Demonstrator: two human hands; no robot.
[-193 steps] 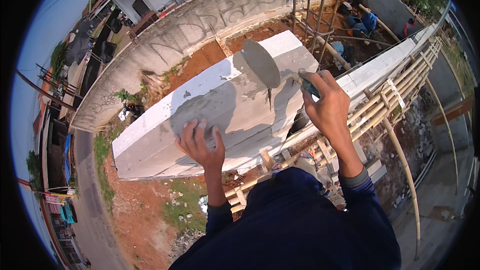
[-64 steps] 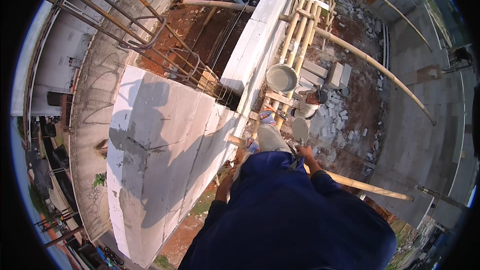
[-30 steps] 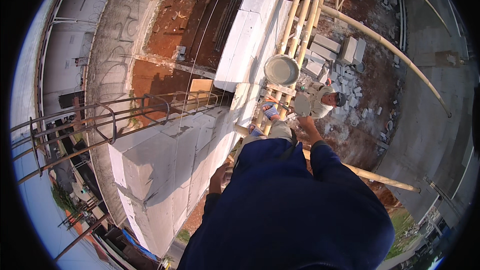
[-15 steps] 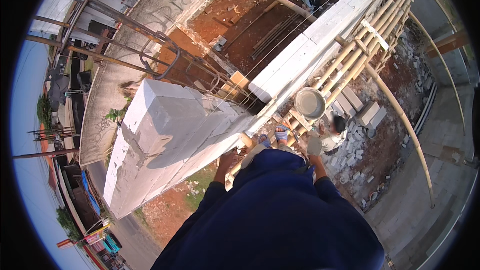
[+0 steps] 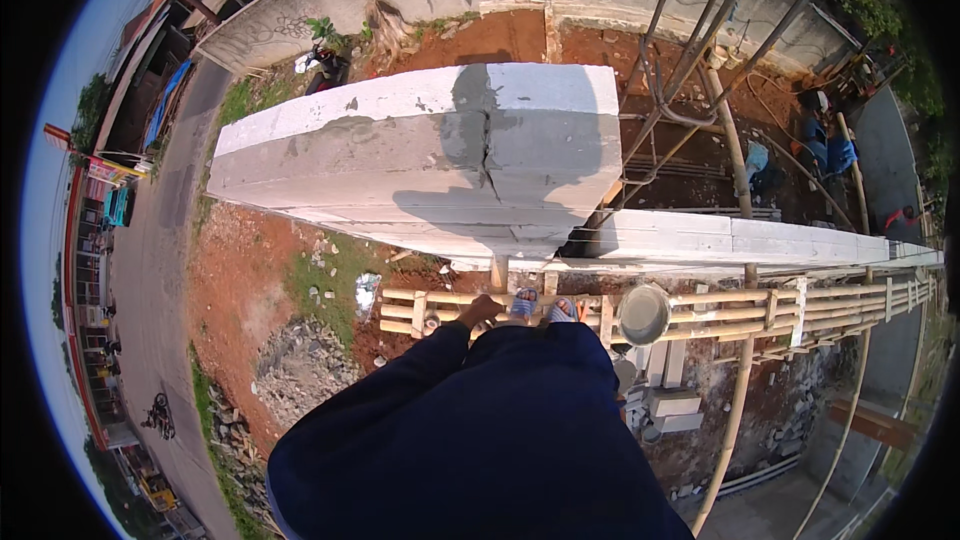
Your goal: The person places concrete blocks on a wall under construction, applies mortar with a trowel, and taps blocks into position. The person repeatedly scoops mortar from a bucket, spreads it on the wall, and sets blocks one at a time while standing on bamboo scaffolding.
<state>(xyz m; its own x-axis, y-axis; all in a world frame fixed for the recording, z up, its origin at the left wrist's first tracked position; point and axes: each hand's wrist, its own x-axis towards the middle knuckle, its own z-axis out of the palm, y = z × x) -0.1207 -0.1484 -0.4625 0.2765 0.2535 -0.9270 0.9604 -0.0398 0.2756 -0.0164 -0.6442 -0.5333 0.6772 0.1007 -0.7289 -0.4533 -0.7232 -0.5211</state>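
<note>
My left hand [image 5: 482, 311] hangs low above the bamboo scaffold [image 5: 690, 317], beside my sandalled feet [image 5: 545, 308]. Its fingers look curled together; what they hold, if anything, is too small to make out. The dark blue clothing over my body hides my right hand. A round grey object [image 5: 625, 372] shows partly past my right side; I cannot tell whether that hand touches it. Just right of my feet, a round bucket [image 5: 643, 315] of grey mortar rests on the poles. In front of me rises a white block wall [image 5: 400, 155] smeared with grey mortar, my shadow across it.
A lower block wall [image 5: 750, 242] runs off to the right. Steel bars [image 5: 690, 35] stand up behind the wall's gap. Below the scaffold lie pale blocks [image 5: 675, 405] and rubble [image 5: 305, 360]. A road [image 5: 165, 270] passes far left, with a motorbike [image 5: 159, 417] on it.
My view has swung left, so the tall wall now lies across the front and the scaffold runs level. My right hand and the person below have gone out of sight.
</note>
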